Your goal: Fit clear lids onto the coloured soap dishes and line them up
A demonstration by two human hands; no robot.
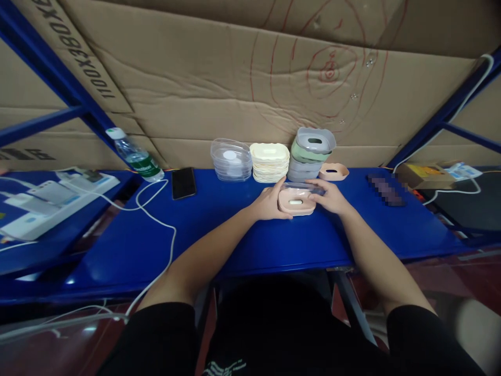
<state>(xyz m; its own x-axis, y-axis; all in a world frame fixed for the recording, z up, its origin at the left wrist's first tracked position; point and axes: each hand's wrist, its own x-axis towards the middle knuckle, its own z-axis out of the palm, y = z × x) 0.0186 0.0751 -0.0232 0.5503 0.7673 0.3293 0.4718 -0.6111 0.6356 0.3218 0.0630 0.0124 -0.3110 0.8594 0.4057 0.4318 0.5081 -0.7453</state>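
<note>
A pink tray [296, 207] with a slot in its middle rests near the centre of the blue table, a clear plastic piece at its back edge. My left hand [271, 202] grips the tray's left side, thumb and fingers round it. At the right, my right hand [329, 197] holds the clear piece [299, 187] against the tray. Behind them stand a stack of clear containers [231, 162], a stack of cream trays [270, 163] and a stack of grey and green trays [311, 154]. Another pink tray [334, 172] lies beside the grey stack.
A phone [183, 184] and a leaning water bottle [136, 156] are at the left, near a white cable and a power strip [58, 203]. A blurred dark object [385, 190] and a carton [426, 177] lie right. Cardboard [195, 68] rises behind.
</note>
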